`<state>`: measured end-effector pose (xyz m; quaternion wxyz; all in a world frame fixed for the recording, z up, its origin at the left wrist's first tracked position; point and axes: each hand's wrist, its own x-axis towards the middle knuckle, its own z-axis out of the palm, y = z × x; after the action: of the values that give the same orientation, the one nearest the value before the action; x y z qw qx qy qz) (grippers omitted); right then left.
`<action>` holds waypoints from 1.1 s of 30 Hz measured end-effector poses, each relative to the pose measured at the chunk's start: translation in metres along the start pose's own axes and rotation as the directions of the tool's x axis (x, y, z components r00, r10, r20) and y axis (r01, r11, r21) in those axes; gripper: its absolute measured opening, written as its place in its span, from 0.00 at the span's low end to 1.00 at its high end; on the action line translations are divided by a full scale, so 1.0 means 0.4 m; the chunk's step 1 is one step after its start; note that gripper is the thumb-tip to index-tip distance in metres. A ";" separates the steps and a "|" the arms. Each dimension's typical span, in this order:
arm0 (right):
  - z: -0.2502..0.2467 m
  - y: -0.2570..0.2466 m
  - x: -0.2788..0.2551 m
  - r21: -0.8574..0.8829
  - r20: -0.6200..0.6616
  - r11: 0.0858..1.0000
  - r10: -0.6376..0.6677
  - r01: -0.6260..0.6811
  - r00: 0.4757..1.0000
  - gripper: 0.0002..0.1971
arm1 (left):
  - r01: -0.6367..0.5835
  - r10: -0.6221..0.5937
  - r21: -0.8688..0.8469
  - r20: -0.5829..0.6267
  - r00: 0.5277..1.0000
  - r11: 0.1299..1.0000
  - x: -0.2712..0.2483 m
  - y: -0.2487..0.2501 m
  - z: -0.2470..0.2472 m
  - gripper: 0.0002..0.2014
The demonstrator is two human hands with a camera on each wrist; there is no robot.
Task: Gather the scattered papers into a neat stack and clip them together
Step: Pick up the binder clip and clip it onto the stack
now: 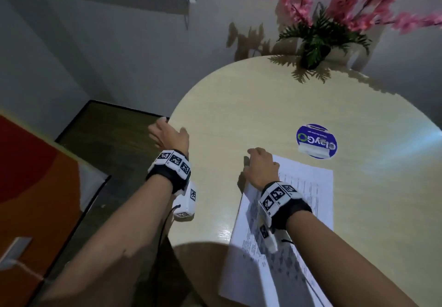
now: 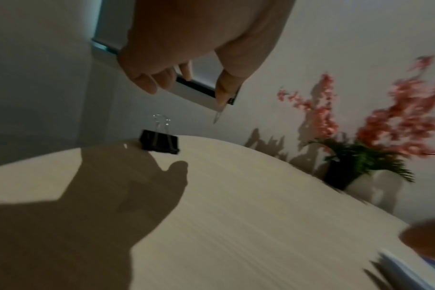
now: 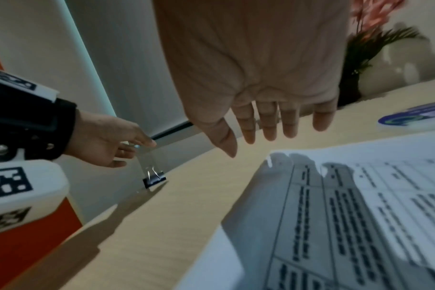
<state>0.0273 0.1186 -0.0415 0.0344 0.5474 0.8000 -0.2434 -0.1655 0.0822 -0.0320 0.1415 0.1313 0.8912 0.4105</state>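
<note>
Left hand (image 2: 186, 49) hovers over the clip (image 2: 159, 142) at the surface (image 1: 263, 106) edge — grip open, empty. Pinch its wire handles squarely. Right hand (image 1: 260, 167), fingers spread, hovers over the papers (image 1: 299, 211) — keep them steady.

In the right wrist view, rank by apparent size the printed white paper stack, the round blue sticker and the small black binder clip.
Largest to smallest, as they look in the right wrist view:
1. Printed white paper stack, though it lies nearest the camera.
2. Round blue sticker, partly cut off by the frame edge.
3. Small black binder clip, at the table's far edge.
</note>
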 end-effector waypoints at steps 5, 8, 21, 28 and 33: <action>0.033 0.028 0.044 -0.111 -0.010 0.991 0.069 -0.070 0.998 0.21 | 0.246 -0.245 -0.010 0.078 0.966 0.969 0.091 -0.040 0.010 0.30; 0.061 0.050 0.042 -0.127 0.004 0.991 0.051 -0.050 0.999 0.23 | 0.235 -0.231 -0.031 0.100 0.968 0.972 0.108 -0.066 0.040 0.12; -0.074 0.107 0.066 0.500 -0.070 0.864 0.099 -0.051 0.993 0.16 | 0.130 0.095 -0.358 0.547 0.832 0.925 -0.106 0.050 0.129 0.12; -0.172 0.151 -0.003 0.745 0.079 0.661 0.049 -0.092 0.996 0.13 | -0.118 0.372 -0.369 0.759 0.535 0.922 -0.256 0.112 0.135 0.10; -0.181 0.201 -0.036 0.828 0.204 0.537 -0.024 -0.159 0.979 0.07 | -0.123 0.366 -0.348 0.821 0.439 0.929 -0.275 0.112 0.150 0.18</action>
<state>0.1201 0.1599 -0.0013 -0.1465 0.5012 0.5560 -0.6467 -0.0367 0.1137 -0.0191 0.5287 0.4321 0.6083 0.4046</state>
